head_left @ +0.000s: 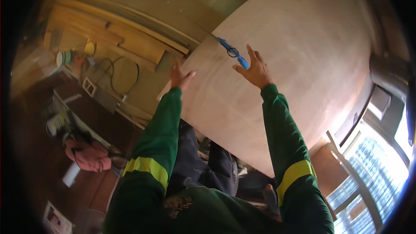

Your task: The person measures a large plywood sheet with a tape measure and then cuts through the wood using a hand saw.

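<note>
Apparently our left hand [180, 79] and right hand [256, 72] grip nothing, fingers spread; near the right thumb, the slim blue tool with black ring [242, 62] lies supported by the wide pinkish wooden sheet [312, 65].

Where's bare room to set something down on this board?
On the flat pale pinkish board: between the left hand and slim blue tool; right of the right hand, toward the board's right edge. Crowded: beyond the board's left edge, long tan wooden planks.
</note>
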{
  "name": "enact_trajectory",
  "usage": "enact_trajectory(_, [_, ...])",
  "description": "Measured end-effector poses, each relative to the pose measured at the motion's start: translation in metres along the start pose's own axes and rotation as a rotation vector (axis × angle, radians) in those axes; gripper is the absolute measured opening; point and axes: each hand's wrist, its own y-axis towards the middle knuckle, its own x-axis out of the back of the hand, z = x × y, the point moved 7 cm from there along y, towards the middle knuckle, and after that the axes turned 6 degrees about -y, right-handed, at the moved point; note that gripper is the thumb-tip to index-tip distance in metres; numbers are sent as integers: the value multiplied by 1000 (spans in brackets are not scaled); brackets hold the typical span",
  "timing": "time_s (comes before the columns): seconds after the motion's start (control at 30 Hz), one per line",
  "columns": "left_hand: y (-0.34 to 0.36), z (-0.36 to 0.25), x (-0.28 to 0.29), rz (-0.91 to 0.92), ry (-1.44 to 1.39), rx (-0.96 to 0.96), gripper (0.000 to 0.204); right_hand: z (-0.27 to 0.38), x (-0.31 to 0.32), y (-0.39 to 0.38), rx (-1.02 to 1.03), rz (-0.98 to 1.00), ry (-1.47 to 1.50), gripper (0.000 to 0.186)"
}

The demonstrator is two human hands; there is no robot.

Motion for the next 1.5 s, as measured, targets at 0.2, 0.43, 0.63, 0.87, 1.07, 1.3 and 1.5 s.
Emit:
enact_trajectory(0.2, [-90,167,68,153,155,294,93,-58,-37,-188,-482,-1,156,83])
enact_trajectory(0.43, [-204,223,164,535,254,998,75,56,-73,-431,-664,531,326,65])
enact_trajectory(0.63, [-155,136,147,535,77,760,76,104,-96,-497,-696,592,461,56])
enact_trajectory(0.87, [-132,-65,51,672,-134,331,74,47,-76,-520,-723,288,518,51])
enact_trajectory(1.07, [-187,-133,-13,834,80,231,69,7,-29,-597,-912,91,523,50])
enact_trajectory(1.3, [-217,-51,-29,988,408,243,60,26,-14,-710,-1253,-159,436,38])
enact_trajectory(1.5, [-179,-18,-35,1251,776,-78,44,83,-21,-715,-1380,-275,400,44])
